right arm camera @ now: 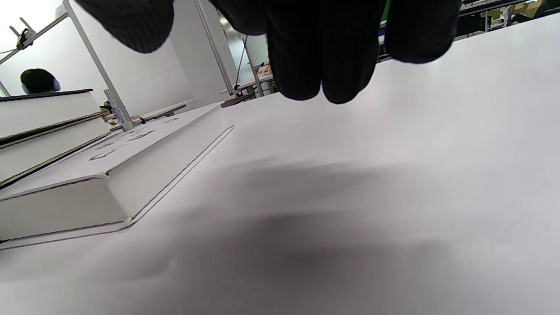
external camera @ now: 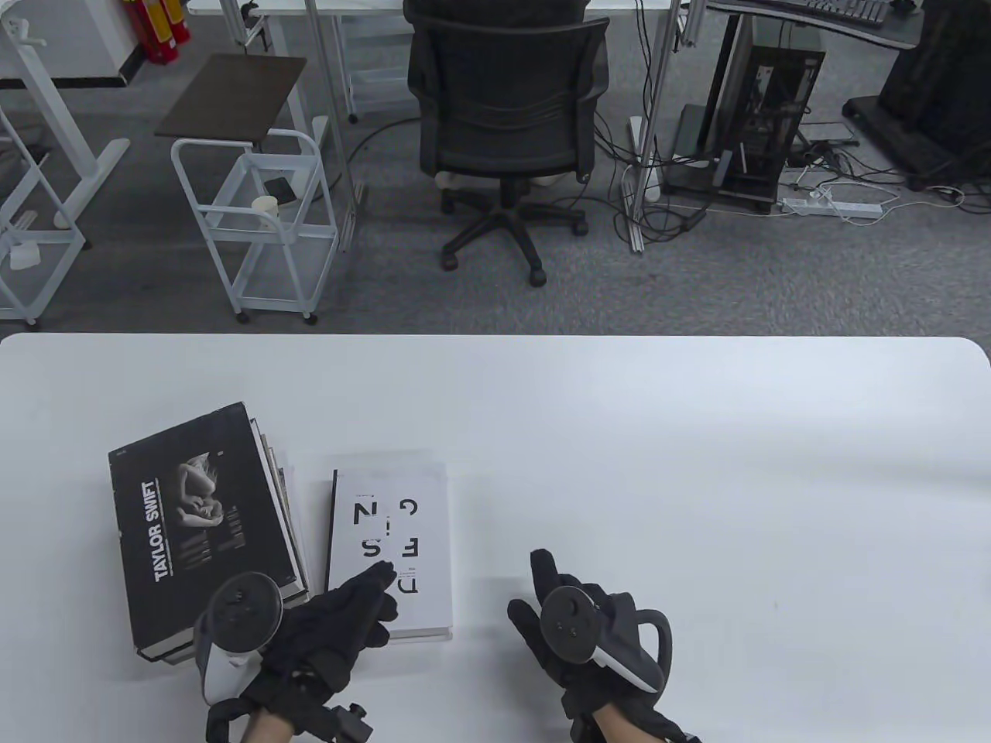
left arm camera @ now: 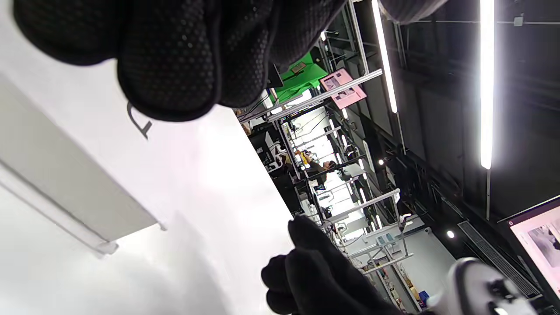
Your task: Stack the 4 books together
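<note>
A white book with scattered black letters (external camera: 402, 534) lies flat on the white table (external camera: 619, 433). Just to its left is a stack topped by a black "Taylor Swift" book (external camera: 193, 526), with other books' edges showing under it (external camera: 285, 484). My left hand (external camera: 360, 600) reaches in from the left, its fingertips (external camera: 381, 576) resting on the white book's near part without gripping it. My right hand (external camera: 546, 596) hovers open over bare table to the right of the white book. The right wrist view shows the white book (right arm camera: 109, 175) and the stack (right arm camera: 39, 127) behind it.
The table's far edge (external camera: 495, 337) borders a carpeted floor with an office chair (external camera: 507, 116) and a white cart (external camera: 255, 224). The table's right half is bare white surface.
</note>
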Demonstrator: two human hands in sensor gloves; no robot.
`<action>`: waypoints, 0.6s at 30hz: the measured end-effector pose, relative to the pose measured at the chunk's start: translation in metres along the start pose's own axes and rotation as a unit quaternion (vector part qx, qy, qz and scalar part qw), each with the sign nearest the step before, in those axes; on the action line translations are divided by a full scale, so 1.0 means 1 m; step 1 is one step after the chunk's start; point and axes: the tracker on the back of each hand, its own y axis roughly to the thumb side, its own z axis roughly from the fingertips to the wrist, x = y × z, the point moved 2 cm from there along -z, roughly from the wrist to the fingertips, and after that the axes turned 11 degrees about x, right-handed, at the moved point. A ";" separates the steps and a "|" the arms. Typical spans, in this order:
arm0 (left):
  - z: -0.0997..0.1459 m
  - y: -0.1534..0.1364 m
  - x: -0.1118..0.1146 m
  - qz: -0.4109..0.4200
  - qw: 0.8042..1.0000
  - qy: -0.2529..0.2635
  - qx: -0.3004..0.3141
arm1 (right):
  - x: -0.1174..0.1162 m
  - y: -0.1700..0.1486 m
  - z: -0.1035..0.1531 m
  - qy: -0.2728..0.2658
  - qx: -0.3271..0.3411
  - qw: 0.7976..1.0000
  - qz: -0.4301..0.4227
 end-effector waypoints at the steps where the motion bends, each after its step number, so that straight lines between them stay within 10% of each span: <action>1: -0.001 -0.001 0.001 -0.016 1.000 0.000 0.003 | 0.001 0.003 0.000 -0.001 0.008 1.000 0.004; 18: 0.009 0.003 -0.017 -0.045 0.998 0.040 0.007 | -0.044 0.082 -0.069 0.127 0.091 0.988 0.018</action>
